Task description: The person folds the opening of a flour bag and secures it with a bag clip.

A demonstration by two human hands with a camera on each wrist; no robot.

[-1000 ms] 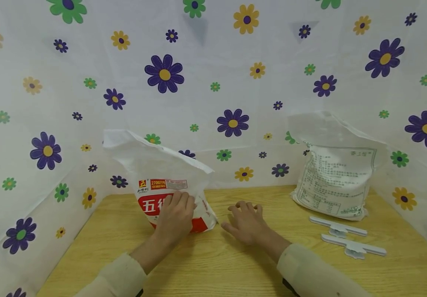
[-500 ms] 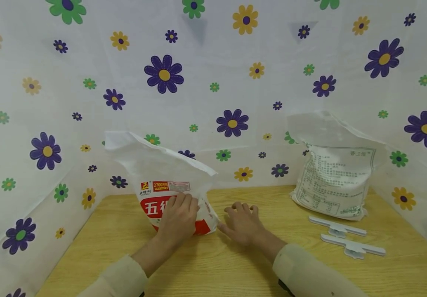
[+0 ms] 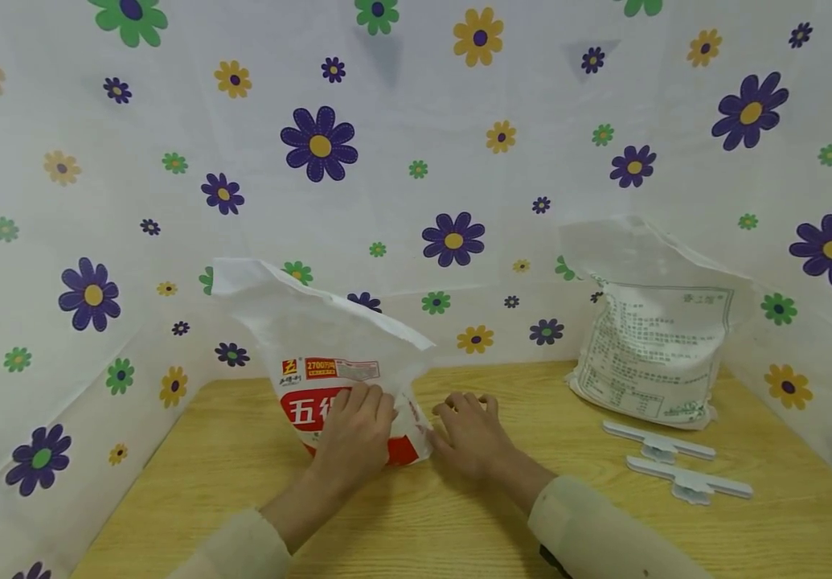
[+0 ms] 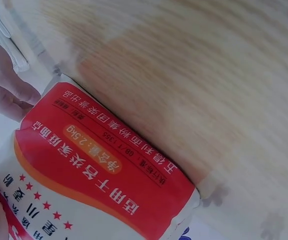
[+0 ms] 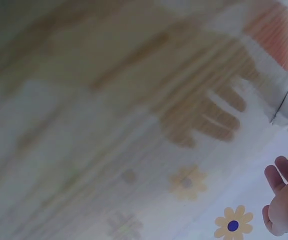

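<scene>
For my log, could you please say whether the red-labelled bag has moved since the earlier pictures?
Yes: in the head view, the red-labelled bag has shifted slightly right, toward the unmoved green-printed bag.

White on the left bag (image 3: 339,342), with red blocks and white characters across the front. Solid red on its lower panel (image 4: 113,160), edged by an orange wave, with a yellow-orange oval (image 4: 92,148) and a row of red stars (image 4: 46,205) on white. White again on the other bag (image 3: 653,350), printed with green characters. Plain white on the clips (image 3: 689,478). Cream on the sleeves (image 3: 600,523). Yellowish wood grain on the table (image 3: 401,531). White on the cloth (image 3: 401,104), scattered with purple, yellow and green flowers (image 3: 319,146).
</scene>
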